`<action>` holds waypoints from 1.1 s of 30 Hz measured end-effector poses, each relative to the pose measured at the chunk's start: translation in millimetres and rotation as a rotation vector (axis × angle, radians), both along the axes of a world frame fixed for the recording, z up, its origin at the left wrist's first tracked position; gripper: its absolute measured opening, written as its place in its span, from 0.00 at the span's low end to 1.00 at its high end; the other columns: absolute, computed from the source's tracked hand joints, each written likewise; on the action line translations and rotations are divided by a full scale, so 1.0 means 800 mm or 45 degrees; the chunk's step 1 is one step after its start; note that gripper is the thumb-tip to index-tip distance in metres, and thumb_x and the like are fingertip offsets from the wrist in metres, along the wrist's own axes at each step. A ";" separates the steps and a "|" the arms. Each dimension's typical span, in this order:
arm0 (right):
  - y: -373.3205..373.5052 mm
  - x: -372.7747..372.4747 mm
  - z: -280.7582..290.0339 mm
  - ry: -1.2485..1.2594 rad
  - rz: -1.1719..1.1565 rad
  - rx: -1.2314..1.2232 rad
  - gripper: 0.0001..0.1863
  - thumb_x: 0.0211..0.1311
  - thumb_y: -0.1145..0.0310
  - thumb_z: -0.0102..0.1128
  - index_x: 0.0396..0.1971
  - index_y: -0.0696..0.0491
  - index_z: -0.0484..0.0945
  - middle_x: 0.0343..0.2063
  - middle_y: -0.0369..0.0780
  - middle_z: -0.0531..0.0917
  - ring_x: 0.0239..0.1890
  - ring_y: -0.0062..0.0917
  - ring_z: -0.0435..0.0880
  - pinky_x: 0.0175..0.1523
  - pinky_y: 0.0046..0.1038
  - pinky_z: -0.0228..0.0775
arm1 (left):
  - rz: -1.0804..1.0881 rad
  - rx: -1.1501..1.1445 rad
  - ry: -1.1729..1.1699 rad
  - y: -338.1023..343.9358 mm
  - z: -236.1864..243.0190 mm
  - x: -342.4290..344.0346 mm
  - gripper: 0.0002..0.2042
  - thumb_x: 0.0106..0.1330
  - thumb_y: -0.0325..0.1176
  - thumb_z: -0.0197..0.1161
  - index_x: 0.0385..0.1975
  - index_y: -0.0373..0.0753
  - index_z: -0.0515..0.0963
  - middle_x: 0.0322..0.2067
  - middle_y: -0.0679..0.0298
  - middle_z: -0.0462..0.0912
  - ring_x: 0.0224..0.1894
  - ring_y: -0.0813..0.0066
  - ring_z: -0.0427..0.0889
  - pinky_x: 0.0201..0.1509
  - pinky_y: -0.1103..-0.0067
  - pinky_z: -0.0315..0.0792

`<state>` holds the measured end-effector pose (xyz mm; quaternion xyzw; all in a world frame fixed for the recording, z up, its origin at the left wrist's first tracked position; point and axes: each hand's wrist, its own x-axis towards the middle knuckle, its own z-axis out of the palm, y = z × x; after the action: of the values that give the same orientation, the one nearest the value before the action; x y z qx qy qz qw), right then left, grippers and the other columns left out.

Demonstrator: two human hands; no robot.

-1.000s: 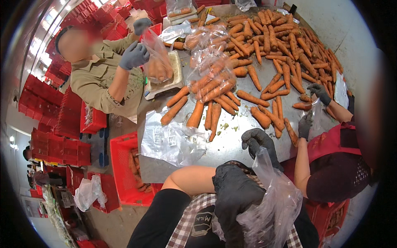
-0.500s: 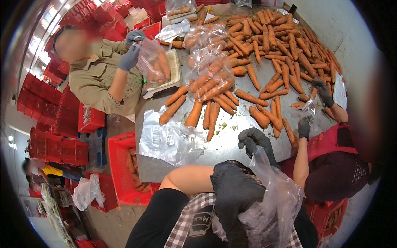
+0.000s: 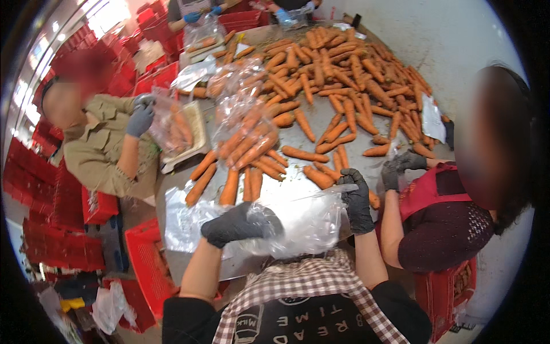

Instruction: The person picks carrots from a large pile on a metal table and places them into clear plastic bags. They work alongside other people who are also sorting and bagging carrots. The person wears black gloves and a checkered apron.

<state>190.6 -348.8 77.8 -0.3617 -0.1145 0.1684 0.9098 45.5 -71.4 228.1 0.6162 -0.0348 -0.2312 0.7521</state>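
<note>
A clear plastic bag is stretched between my two black-gloved hands, over the table's near edge. My left hand is closed on its left end, with its fingertips smeared by motion and covered by film. My right hand pinches the right corner, fingers bent. Nothing shows inside the bag. Beneath and left of it lie flat clear bags on the metal table. Just beyond my hands are loose carrots and filled bags of carrots.
A big carrot heap covers the table's far side. At left, a gloved person holds a bag of carrots over a scale. Another person's gloved hands work close on my right. A red crate stands below the table's left edge.
My hands have moved apart, the left one out to the left, and the bag has swung from beside my body to stretched over the table edge. The right-hand person has drawn both hands together.
</note>
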 end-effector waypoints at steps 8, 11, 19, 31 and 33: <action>-0.029 -0.040 0.070 -0.344 0.523 -1.289 0.37 0.49 0.60 0.63 0.58 0.54 0.56 0.55 0.42 0.61 0.56 0.29 0.62 0.57 0.29 0.57 | 0.744 1.672 -0.370 0.029 -0.146 0.019 0.11 0.48 0.30 0.57 0.34 0.45 0.78 0.28 0.57 0.79 0.32 0.57 0.78 0.35 0.69 0.71; -0.026 -0.045 0.093 -1.103 0.301 -1.574 0.49 0.43 0.49 0.65 0.61 0.52 0.48 0.60 0.45 0.54 0.62 0.37 0.52 0.61 0.35 0.50 | 0.647 1.556 -0.265 0.022 -0.155 0.024 0.13 0.47 0.27 0.58 0.36 0.45 0.77 0.29 0.56 0.79 0.33 0.58 0.78 0.37 0.71 0.71; 0.051 -0.020 -0.047 -1.164 0.106 -2.038 0.18 0.50 0.54 0.55 0.40 0.47 0.74 0.29 0.37 0.78 0.38 0.29 0.76 0.47 0.37 0.63 | 0.395 0.937 -0.082 -0.003 -0.147 0.046 0.18 0.49 0.25 0.60 0.43 0.39 0.73 0.36 0.56 0.78 0.37 0.64 0.78 0.43 0.75 0.70; 0.062 0.020 -0.077 -0.227 -0.104 -1.173 0.13 0.60 0.66 0.46 0.40 0.57 0.73 0.35 0.41 0.76 0.36 0.26 0.74 0.43 0.25 0.66 | 0.274 1.641 -0.127 0.038 -0.240 -0.014 0.20 0.51 0.27 0.53 0.47 0.43 0.70 0.38 0.51 0.77 0.42 0.53 0.76 0.44 0.66 0.69; 0.066 0.024 -0.073 -0.373 -0.115 -1.306 0.14 0.56 0.66 0.56 0.40 0.56 0.71 0.28 0.36 0.74 0.30 0.18 0.71 0.38 0.22 0.65 | 0.650 1.343 -0.150 0.049 -0.225 -0.001 0.24 0.49 0.18 0.47 0.49 0.41 0.69 0.40 0.49 0.76 0.42 0.56 0.76 0.46 0.70 0.68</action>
<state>209.7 -296.3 19.1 -0.7841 -0.1275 0.1111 0.5971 44.8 -32.4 48.5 0.9077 0.1928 0.0057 0.3727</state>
